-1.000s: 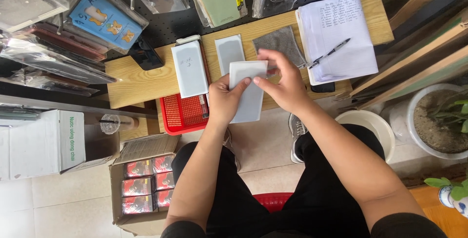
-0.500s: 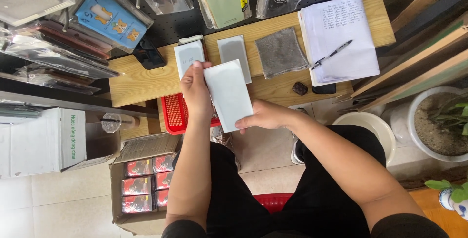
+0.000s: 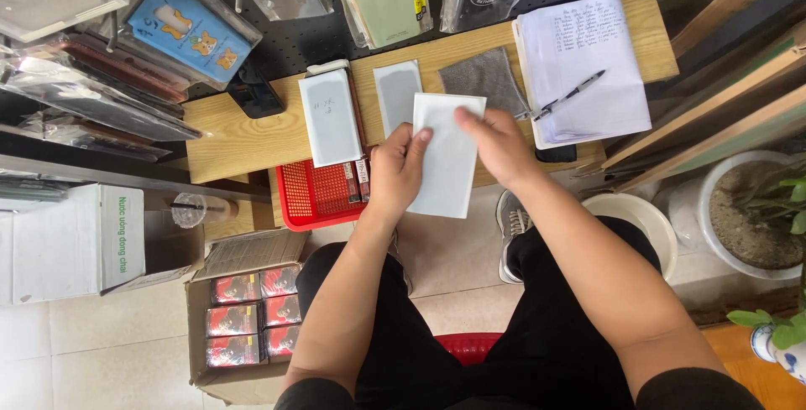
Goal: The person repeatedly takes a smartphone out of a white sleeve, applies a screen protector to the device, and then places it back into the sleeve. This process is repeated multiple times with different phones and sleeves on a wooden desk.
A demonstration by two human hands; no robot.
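Flat white packet point(image 3: 445, 158) pinched between left hand point(image 3: 396, 168) and right hand point(image 3: 497, 143), above wooden bench point(image 3: 243, 137)

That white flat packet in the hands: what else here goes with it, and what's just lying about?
In use:
white flat packet, held by left hand and right hand
white box
grey panel
grey cloth

Lying about:
notepad, pen
red basket
cardboard box
plant pot
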